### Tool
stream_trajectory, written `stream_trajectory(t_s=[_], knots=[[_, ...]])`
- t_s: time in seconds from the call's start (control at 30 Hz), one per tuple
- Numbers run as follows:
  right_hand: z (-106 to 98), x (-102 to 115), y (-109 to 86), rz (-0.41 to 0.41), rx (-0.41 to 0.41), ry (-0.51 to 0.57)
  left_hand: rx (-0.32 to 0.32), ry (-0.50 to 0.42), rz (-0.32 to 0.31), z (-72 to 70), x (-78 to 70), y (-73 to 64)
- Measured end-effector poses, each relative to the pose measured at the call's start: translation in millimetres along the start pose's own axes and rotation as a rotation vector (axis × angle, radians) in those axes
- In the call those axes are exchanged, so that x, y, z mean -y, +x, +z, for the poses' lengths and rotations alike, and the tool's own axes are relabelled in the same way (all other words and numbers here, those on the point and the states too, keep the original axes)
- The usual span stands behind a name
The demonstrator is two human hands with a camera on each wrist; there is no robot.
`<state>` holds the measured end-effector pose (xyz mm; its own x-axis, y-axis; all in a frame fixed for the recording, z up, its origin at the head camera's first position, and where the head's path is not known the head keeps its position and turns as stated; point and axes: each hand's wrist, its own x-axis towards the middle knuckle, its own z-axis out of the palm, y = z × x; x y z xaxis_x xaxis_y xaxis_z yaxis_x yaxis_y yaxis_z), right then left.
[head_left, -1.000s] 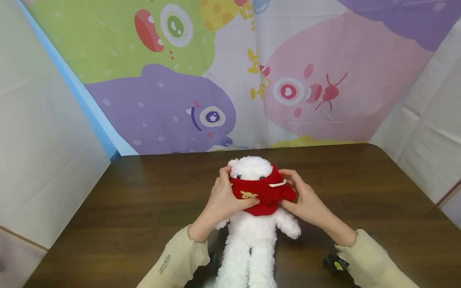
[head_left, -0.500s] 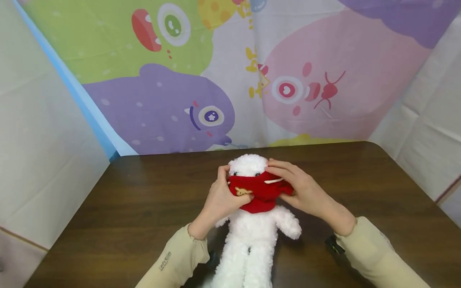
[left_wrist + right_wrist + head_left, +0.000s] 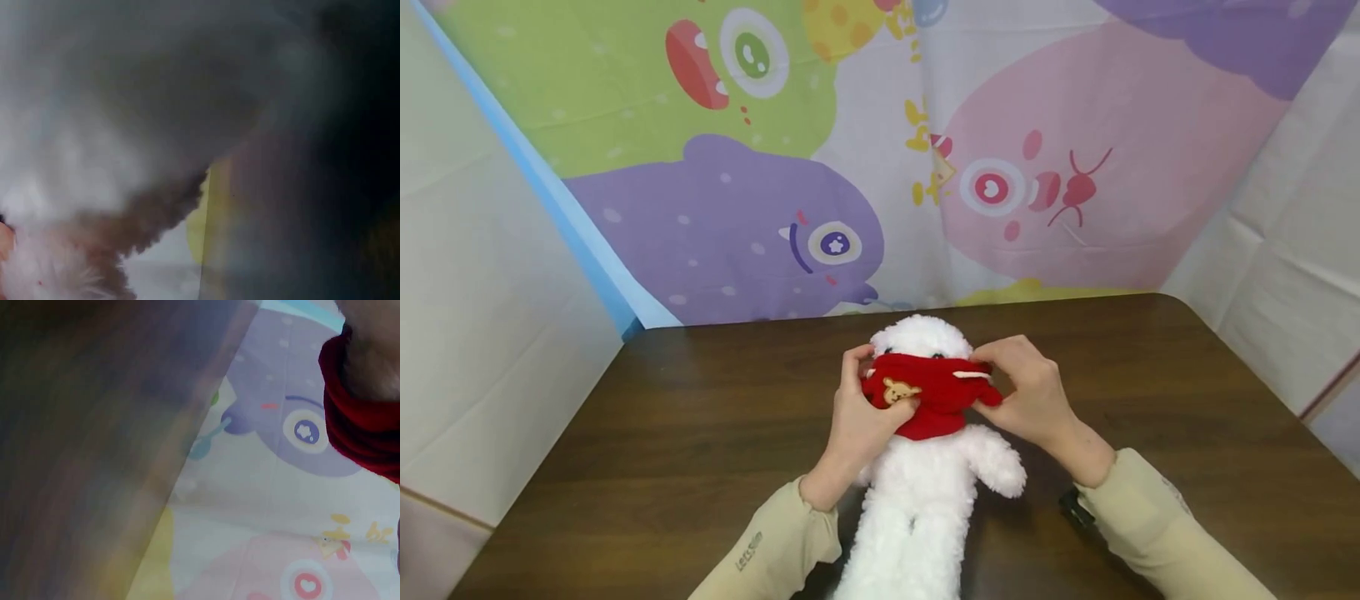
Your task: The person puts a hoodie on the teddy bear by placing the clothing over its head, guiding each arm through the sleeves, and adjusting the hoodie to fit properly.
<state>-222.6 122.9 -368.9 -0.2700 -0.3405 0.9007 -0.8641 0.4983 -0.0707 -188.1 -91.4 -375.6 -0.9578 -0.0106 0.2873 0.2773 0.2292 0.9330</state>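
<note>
A white fluffy plush toy [image 3: 917, 500] lies on its back on the table, its head toward the far side. Pulled over the lower part of its head is a small red doll top [image 3: 936, 392] with a bear patch and white cords; the toy's eyes peek out just above the cloth. My left hand [image 3: 863, 425] holds the top's left side, thumb on the front beside the patch. On the other side my right hand [image 3: 1036, 396] pinches the red cloth near a sleeve. In the right wrist view the red cloth [image 3: 369, 447] surrounds pale fur. Blurred white fur [image 3: 69, 175] fills much of the left wrist view.
The dark wooden table [image 3: 715, 417] spreads around the toy. A cartoon-printed curtain [image 3: 760, 225] hangs along the table's far edge, with white panels [image 3: 490, 250] at both sides. A small black object [image 3: 1077, 507] shows beside the right sleeve.
The right hand spread its fingers over the cloth's upper edge, then drew back to pinch its right side. The red top now sits straighter across the toy's face. The left hand keeps its hold.
</note>
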Motion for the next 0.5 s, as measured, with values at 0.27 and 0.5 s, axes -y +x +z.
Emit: stream_trajectory(t_s=[0.27, 0.5], knots=[[7.9, 13.1, 0.3, 0.104, -0.118, -0.041, -0.151, -0.082, 0.098, 7.3, -1.7, -6.8], [8.2, 20.9, -1.8, 0.191, -0.129, -0.045, -0.225, -0.038, 0.115, 11.4, -2.4, -9.0]])
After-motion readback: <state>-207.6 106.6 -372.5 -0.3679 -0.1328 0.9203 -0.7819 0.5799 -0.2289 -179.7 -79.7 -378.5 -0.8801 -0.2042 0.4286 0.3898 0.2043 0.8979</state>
